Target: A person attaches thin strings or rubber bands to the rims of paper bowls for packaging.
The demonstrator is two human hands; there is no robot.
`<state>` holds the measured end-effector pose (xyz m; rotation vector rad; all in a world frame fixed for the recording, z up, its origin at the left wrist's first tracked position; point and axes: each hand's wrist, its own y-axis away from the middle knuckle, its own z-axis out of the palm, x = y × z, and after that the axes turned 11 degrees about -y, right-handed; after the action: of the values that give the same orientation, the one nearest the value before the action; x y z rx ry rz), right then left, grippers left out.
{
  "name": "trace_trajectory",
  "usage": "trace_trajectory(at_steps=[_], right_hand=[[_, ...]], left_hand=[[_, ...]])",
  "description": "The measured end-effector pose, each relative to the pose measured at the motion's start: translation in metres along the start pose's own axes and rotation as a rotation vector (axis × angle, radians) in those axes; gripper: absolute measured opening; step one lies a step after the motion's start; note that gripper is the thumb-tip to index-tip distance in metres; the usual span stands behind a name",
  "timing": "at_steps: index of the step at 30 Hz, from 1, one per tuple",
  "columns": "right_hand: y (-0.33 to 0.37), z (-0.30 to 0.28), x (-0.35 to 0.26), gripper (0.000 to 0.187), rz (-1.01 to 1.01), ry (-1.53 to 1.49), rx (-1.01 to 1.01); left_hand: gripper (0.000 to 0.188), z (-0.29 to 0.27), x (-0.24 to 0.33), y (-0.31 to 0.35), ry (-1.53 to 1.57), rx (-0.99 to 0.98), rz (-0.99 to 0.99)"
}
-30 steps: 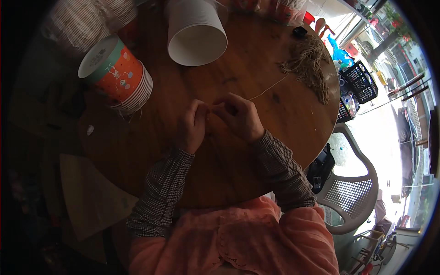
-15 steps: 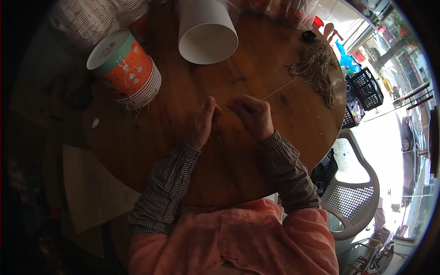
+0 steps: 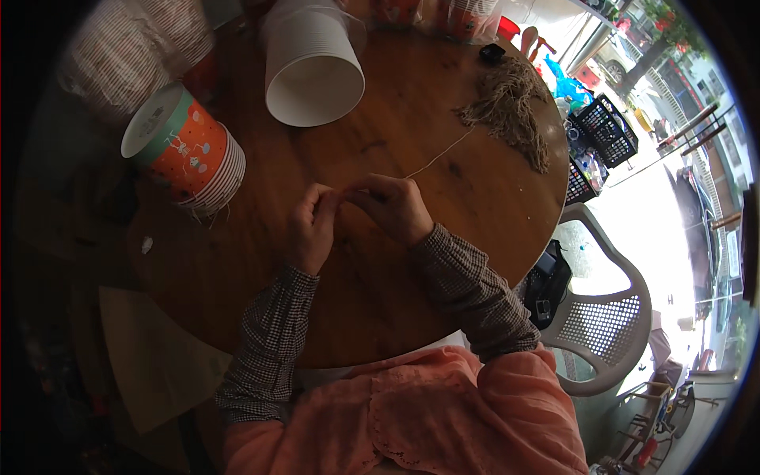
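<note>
My left hand (image 3: pixel 313 226) and my right hand (image 3: pixel 392 210) meet fingertip to fingertip above the table. A thin beige string (image 3: pixel 439 157) runs from a tangled bundle of string (image 3: pixel 511 103) at the far right into my right hand, whose fingers are pinched on it. My left thumb and fingers are pressed together too, but what lies between them is hidden. To the left, a stack of orange and green paper buckets (image 3: pixel 190 150) lies tilted, with loose string ends at its lower rim. Beyond my hands a stack of white paper buckets (image 3: pixel 313 71) lies on its side, mouth toward me.
The round wooden table (image 3: pixel 380 309) carries plastic-wrapped stacks of cups (image 3: pixel 119 59) at its far left and a small black object (image 3: pixel 492 53) near the bundle. A grey plastic chair (image 3: pixel 602 332) and black crates (image 3: pixel 606 131) stand to the right. A white scrap (image 3: pixel 146 245) lies at left.
My hands have come together, and my left fingers have closed from a flatter, straighter pose. The whole view has shifted, so the table things appear further left.
</note>
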<state>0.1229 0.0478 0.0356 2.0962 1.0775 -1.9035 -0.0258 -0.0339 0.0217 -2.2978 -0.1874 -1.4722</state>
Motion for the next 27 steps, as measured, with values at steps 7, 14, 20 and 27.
trace_trajectory(at_steps=[7, 14, 20, 27], right_hand=[[-0.002, -0.004, -0.001, 0.017, 0.07, -0.069, -0.042], [0.001, -0.005, 0.009, 0.015, 0.184, -0.105, -0.083], [0.005, 0.001, 0.019, 0.013, 0.083, -0.02, -0.055], [-0.002, -0.008, 0.02, 0.014, -0.065, 0.184, -0.054]], left_hand=[[0.015, -0.005, 0.0, -0.005, -0.141, 0.031, 0.012], [0.006, 0.002, -0.008, -0.003, -0.158, 0.054, 0.044], [0.006, -0.002, -0.006, -0.004, -0.272, 0.047, 0.054], [0.008, -0.004, 0.002, -0.007, -0.448, 0.073, 0.125]])
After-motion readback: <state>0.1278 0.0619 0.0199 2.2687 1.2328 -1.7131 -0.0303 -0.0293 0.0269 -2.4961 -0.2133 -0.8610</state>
